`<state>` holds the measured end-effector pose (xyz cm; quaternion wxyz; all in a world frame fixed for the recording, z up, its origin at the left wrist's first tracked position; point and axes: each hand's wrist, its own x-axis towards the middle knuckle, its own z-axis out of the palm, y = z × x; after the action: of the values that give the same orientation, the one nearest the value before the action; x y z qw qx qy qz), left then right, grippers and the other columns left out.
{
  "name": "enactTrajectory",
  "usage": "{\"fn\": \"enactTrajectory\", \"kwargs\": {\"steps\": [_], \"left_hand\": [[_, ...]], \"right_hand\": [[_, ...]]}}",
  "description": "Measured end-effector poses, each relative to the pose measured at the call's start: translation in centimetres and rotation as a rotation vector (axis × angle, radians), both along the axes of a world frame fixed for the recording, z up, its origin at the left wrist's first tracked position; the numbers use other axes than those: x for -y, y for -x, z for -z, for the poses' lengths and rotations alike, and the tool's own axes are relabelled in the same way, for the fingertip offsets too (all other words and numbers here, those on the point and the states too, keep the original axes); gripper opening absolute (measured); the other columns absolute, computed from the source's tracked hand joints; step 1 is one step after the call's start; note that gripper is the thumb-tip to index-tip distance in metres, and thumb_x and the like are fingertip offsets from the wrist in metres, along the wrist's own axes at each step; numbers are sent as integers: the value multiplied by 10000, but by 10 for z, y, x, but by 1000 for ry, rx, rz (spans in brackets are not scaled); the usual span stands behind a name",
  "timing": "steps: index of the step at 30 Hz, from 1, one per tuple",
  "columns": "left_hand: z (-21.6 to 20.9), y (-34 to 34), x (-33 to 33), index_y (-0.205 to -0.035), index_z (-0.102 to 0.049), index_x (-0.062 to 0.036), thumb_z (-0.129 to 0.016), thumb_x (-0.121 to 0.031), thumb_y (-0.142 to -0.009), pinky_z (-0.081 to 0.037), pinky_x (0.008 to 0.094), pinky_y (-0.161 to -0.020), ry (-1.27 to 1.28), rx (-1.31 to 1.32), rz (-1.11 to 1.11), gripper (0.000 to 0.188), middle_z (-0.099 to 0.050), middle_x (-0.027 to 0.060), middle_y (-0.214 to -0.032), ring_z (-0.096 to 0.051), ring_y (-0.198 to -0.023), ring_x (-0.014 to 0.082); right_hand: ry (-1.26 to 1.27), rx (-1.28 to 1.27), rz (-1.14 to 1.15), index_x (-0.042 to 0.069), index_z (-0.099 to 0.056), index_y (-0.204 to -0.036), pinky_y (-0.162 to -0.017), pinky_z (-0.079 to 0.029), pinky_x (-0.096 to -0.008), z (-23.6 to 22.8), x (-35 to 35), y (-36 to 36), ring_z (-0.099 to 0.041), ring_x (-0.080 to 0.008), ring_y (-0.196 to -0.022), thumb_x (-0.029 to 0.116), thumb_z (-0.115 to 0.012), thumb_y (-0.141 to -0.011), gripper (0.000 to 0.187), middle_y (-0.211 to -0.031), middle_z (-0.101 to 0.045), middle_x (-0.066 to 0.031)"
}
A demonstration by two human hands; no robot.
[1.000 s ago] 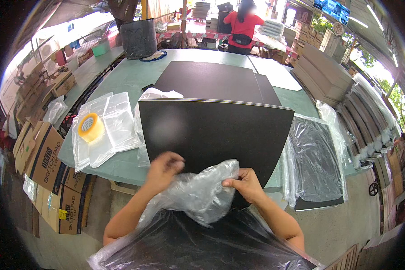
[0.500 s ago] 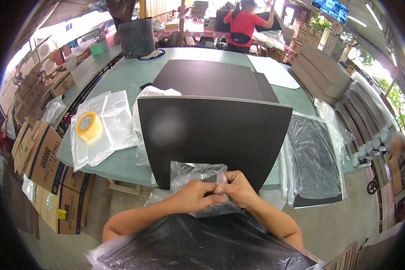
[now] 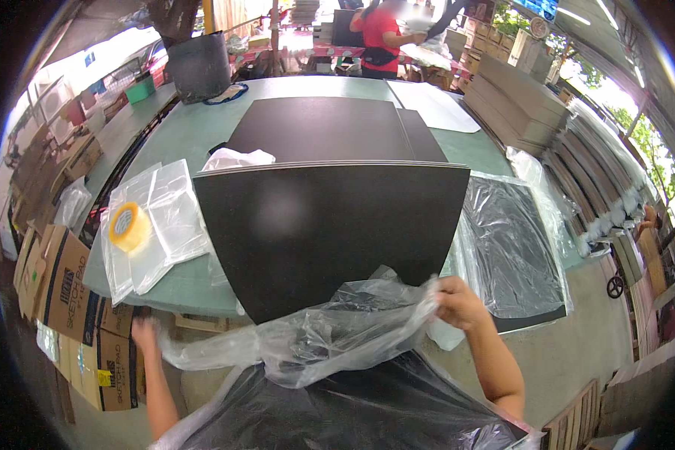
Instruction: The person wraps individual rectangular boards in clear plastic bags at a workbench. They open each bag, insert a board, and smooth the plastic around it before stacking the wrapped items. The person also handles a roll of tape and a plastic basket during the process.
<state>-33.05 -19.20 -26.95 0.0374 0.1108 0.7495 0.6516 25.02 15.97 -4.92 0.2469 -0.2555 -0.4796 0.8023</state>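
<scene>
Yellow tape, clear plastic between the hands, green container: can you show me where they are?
Yellow tape [image 3: 136, 236]: head view, on the roll's outer side.
Clear plastic [image 3: 322, 336]: head view, on its crumpled middle.
Green container [image 3: 139, 92]: head view, on its side wall.

The left hand [image 3: 147, 335], blurred, was well apart from the higher right hand [image 3: 460, 301], whose fingers [image 3: 444, 298] were curled.
</scene>
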Motion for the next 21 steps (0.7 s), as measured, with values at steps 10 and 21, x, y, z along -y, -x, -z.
{"fn": "enactTrajectory", "kwargs": {"steps": [10, 21], "left_hand": [[-228, -300, -215, -834, -611, -5, -581, -208, -758, -461, 276, -629, 342, -198, 1417, 219, -610, 77, -735, -568, -671, 145], [-297, -294, -209, -936, -487, -53, -632, -283, -729, -433, 331, -720, -26, -882, 1229, 342, -516, 147, -981, -545, -844, 243]], "right_hand": [[198, 28, -68, 137, -433, -555, -410, -291, -226, -8, 56, 121, -338, -68, -403, 382, -537, -804, 364, -488, -374, 49], [-804, 30, -100, 14, -620, -820, -750, -384, -260, -40, 54, 81, -489, -157, -844, 130, -624, -749, 137, -844, -517, -61]]}}
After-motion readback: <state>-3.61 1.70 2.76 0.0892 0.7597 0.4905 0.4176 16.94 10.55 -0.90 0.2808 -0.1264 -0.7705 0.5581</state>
